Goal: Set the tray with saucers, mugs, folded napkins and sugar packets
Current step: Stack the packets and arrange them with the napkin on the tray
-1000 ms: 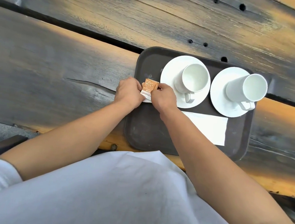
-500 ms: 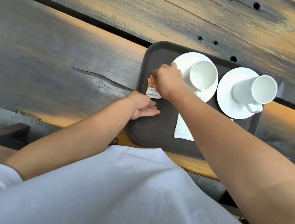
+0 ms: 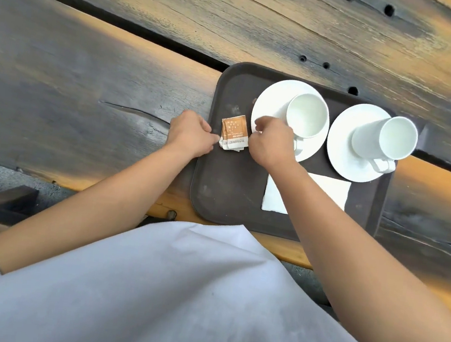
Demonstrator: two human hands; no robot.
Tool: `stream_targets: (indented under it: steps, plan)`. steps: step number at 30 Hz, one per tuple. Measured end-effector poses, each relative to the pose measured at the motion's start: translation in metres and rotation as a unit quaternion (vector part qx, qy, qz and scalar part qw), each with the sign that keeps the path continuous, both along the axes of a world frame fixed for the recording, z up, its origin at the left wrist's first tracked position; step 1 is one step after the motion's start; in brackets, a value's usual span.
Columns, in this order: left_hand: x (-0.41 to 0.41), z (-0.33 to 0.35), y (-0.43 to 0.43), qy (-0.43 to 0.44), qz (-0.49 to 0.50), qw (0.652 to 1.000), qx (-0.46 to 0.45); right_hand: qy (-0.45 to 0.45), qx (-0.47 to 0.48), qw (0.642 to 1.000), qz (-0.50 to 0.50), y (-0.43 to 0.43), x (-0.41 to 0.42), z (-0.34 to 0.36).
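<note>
Step in hand: placing sugar packets (image 3: pixel 233 135), lying on tray (image 3: pixel 215 198) at frame centre, beside saucer (image 3: pixel 271 105). Left hand (image 3: pixel 192 133) grip pinching their left corner. Right hand (image 3: pixel 272 144) grip curling at right edge, hold unclear. Next move, likely: squaring stack, letting go.

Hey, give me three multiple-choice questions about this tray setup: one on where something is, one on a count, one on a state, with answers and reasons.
1. The sugar packets lie: A) on the tray, left of both saucers; B) on the tray's right end; C) off the tray.
2. Saucers number: A) one; B) two; C) three.
3. The mugs stand: A) upside down; B) upright, empty; C) full of coffee.
Answers: 1 A, they sit at its left end; 2 B, one under each mug; 3 B, both insides show bare white.
</note>
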State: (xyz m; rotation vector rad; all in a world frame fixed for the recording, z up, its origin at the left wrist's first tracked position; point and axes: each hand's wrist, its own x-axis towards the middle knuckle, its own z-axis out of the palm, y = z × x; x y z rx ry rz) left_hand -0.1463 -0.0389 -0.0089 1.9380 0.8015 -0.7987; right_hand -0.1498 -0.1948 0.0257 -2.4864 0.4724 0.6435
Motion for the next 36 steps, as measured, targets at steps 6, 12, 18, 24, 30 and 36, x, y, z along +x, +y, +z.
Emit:
stream_targets:
  steps: [6,12,18,24,30,36]
  plan:
    - [0.0,-0.004,-0.02,-0.035,-0.079,0.995,0.043,0.013,0.048,0.998,-0.036,0.004,-0.009,0.005]
    - [0.002,-0.004,-0.027,-0.053,-0.132,0.984,0.107,0.047,0.064,0.996,-0.044,0.005,-0.009,0.005]
    - [0.007,-0.011,-0.029,-0.047,-0.158,0.977,0.133,0.066,0.084,0.993,-0.042,0.009,-0.018,0.001]
    - [0.007,-0.015,-0.03,-0.061,-0.15,0.976,0.144,0.058,0.082,0.995,-0.025,0.018,-0.026,-0.003]
    - [0.011,-0.014,-0.025,-0.073,-0.151,0.974,0.149,0.077,0.109,0.988,-0.081,0.019,-0.017,-0.007]
    - [0.01,-0.009,-0.025,-0.065,-0.19,0.97,0.14,0.113,0.129,0.979,-0.113,0.019,-0.007,-0.011]
